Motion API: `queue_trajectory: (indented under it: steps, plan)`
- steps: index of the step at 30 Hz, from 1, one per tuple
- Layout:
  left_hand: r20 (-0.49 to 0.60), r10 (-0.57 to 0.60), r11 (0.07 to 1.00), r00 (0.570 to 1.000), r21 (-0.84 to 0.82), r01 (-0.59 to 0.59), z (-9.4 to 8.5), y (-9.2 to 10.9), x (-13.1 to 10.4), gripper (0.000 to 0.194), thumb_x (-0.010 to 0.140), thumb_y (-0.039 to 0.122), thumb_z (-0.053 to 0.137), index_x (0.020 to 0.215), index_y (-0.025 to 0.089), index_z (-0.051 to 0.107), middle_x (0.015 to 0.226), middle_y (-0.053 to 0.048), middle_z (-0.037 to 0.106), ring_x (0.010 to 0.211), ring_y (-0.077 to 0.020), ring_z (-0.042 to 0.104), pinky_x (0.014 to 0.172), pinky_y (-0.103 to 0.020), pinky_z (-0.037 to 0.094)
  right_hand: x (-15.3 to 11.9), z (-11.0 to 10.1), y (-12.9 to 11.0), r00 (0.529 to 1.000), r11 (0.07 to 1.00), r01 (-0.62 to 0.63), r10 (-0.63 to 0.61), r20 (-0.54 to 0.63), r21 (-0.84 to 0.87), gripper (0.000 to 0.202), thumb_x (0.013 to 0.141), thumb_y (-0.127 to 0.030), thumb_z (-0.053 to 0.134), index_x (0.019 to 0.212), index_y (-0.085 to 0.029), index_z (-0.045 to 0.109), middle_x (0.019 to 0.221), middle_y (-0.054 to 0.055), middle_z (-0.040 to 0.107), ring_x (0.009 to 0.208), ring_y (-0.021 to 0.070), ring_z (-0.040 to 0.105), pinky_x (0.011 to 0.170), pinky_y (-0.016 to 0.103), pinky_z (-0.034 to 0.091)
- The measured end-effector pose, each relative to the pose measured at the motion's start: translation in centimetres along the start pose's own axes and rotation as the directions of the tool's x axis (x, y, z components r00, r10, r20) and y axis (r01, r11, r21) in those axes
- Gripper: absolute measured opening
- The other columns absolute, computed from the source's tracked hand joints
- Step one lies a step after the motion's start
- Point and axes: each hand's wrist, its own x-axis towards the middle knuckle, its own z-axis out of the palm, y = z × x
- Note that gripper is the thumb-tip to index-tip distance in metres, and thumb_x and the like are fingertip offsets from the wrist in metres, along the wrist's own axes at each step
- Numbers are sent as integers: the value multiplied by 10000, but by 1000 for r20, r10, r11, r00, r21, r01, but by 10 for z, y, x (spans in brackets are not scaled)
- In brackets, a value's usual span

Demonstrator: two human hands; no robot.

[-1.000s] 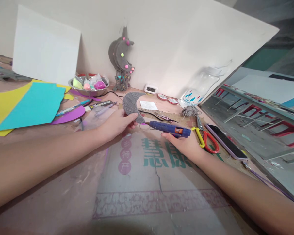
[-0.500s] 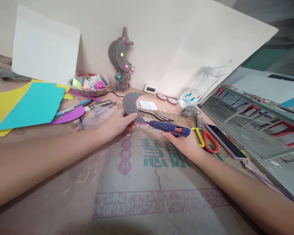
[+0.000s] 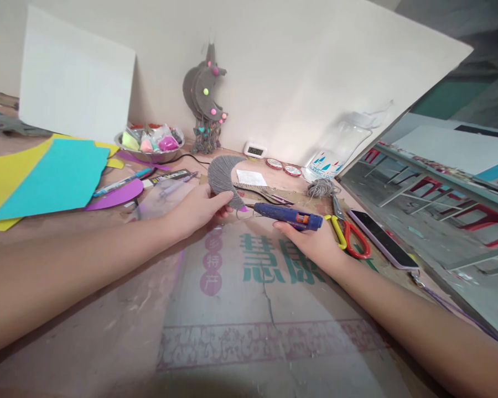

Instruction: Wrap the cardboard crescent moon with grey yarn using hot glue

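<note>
My left hand (image 3: 203,207) pinches the lower part of a crescent moon (image 3: 221,174) wrapped in grey yarn. At its lower tip a bit of purple shows bare of yarn, with a thin loose strand hanging below. A blue hot glue gun (image 3: 288,214) is in my right hand (image 3: 309,240), its nozzle pointing left, close to that purple tip; whether they touch I cannot tell. My right fingers are mostly hidden under the gun's body. Beyond, against the white board, hangs a finished-looking grey moon ornament (image 3: 205,91) with coloured balls and dangling strings.
Right of the glue gun lie scissors (image 3: 354,237) with red and yellow handles, a phone (image 3: 382,237) and a grey yarn bundle (image 3: 321,188). Coloured sheets (image 3: 52,182) cover the left. A metal bowl (image 3: 149,153) of clay packets, a small clock (image 3: 255,150) and a clear bottle (image 3: 336,149) stand behind.
The glue gun's nozzle has drawn slightly right, away from the moon's lower tip, and more of the purple there shows. My left hand and the moon have hardly moved.
</note>
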Motion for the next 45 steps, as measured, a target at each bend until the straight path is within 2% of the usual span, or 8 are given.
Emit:
queue_trajectory:
  steps: [8,16,29,32,36,38,41,45]
  plan:
    - [-12,32,999,999,-12,-32,-2,-8,3,152,760,322,541,700,183,531,626,-4,572,514,-106,487,481,-216,376,0,1,5,1000,999,26,-26,-9,42,296,733,-453,640,878,-195,645,850,47,709,813,228,671,724,346,565]
    - [-37,78,997,996,10,-77,-4,-12,8,168,774,335,540,718,176,544,645,-19,596,528,-112,513,518,-231,407,-1,2,3,1000,996,29,-29,-8,80,276,719,-438,652,860,-202,624,812,45,703,775,222,671,710,344,568]
    - [0,12,1000,1000,-19,-12,-2,-7,4,163,765,342,549,714,187,537,623,-4,569,531,-113,492,482,-219,369,2,1,4,1000,998,29,-29,-5,55,277,749,-445,625,878,-199,629,832,44,704,792,223,665,694,339,552]
    - [-5,44,999,999,-24,-44,-2,-9,4,163,775,341,545,727,185,535,631,-1,571,528,-105,488,494,-219,377,9,-6,-1,999,997,46,-45,-27,60,236,786,-428,586,810,-195,610,758,40,682,733,201,651,688,324,537]
    - [-37,59,998,998,25,-58,-3,-10,5,179,780,355,544,734,182,544,658,-11,591,539,-112,513,498,-226,389,23,-20,1,998,996,53,-50,-47,65,329,850,-465,472,713,-188,585,721,49,655,664,176,617,631,309,522]
    - [-57,78,995,995,65,-75,-4,-10,4,172,777,348,548,740,181,548,661,-12,592,554,-119,530,494,-228,391,30,-27,3,995,990,48,-36,-92,130,340,860,-475,445,756,-189,597,777,57,668,659,170,615,627,309,524]
    - [-40,94,990,995,106,-89,-5,-7,1,164,783,346,536,771,183,549,661,-2,579,568,-125,532,492,-228,389,43,-34,7,989,977,14,18,-147,213,319,830,-488,501,865,-192,616,908,71,685,740,182,635,647,303,524]
    - [-3,131,978,991,166,-129,-5,-2,-1,151,778,322,544,840,184,546,682,3,569,594,-126,533,516,-222,395,74,-34,12,995,993,-39,48,-84,109,390,757,-507,589,931,-161,635,914,87,692,811,213,634,641,299,499]
